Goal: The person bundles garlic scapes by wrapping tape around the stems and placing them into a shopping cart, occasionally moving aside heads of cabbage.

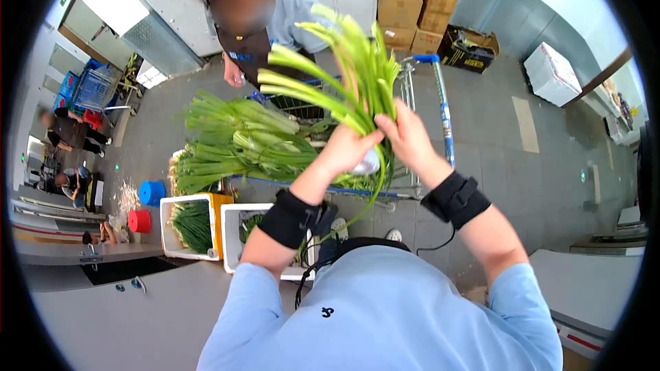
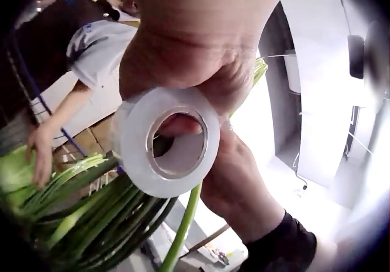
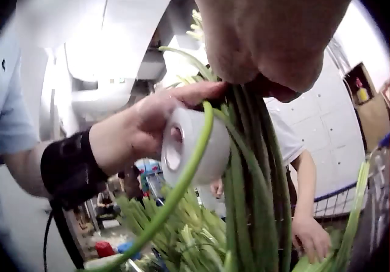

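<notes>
Both my hands hold a bunch of long green stalks (image 1: pixel 371 75) upright over a shopping cart, pale ends fanning out at the top. My left hand (image 1: pixel 344 150) grips the bunch from the left, with its thumb pointing toward my other hand. A roll of clear tape (image 2: pixel 137 147) hangs on the left hand, and a finger shows through its core. From the right, my right hand (image 1: pixel 412 139) grips the stalks close beside the left, thumb across the front. Below the hands, darker green leaves (image 3: pixel 253 186) hang down. One single stalk (image 3: pixel 177 193) bends away from them, in front of the tape roll.
More leafy green bundles (image 1: pixel 240 137) lie piled in the cart (image 1: pixel 445 117). Foam boxes (image 1: pixel 230 216) with greens stand front left, near blue (image 1: pixel 151 193) and red tubs (image 1: pixel 139 220). Another person (image 1: pixel 292 17) stands across the cart. Cardboard boxes (image 1: pixel 402 10) are stacked behind.
</notes>
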Demonstrator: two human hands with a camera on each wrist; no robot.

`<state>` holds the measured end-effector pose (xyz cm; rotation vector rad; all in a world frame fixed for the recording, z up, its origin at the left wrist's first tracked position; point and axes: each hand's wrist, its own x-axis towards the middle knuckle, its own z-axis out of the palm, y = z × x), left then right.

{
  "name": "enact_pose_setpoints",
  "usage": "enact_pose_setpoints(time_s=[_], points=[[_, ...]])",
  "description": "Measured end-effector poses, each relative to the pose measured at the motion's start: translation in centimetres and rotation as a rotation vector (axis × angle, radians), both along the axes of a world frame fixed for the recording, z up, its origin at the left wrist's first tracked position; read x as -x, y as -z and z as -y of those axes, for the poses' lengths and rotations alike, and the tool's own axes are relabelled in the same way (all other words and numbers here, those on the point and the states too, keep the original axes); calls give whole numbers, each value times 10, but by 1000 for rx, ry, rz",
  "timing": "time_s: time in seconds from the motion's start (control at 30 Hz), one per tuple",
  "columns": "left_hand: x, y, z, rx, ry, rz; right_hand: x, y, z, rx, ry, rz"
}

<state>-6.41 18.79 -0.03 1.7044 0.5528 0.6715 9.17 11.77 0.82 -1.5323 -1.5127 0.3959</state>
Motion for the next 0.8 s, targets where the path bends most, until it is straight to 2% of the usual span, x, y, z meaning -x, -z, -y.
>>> enact_pose_setpoints(time_s=[0.07, 0.17, 0.27, 0.4, 0.43, 0.47, 0.53, 0.6, 0.67, 0.73, 0.8], points=[[-9, -13, -7, -25, -6, 140, -4, -14, -10, -117, 23, 36], [-9, -28, -12, -60, -3, 160, 3, -35, -16, -349, 29, -123], [-8, -25, -15, -54, 16, 144, 0, -24, -16, -389, 161, -180], [-12, -27, -16, 104, 64, 207, 13, -30, -20, -512, 84, -487], [-10, -33, -18, -1, 14, 181, 10, -31, -20, -521, 87, -565], [-7, -38, -15, 119, -41, 195, 8, -33, -20, -527, 93, -645], [2, -50, -14, 233, -14, 179, -2, -43, -22, -564, 131, -709], [10, -41, -26, 115, -61, 129, -16, -64, -23, -579, 180, -797], [21, -45, -41, 30, -101, -1, -35, -95, -25, -640, 225, -832], [26, -66, -49, 49, -172, 24, -59, -128, -18, -691, 166, -673], [30, -86, -57, -97, -198, 125, -76, -163, -2, -700, 208, -605]])
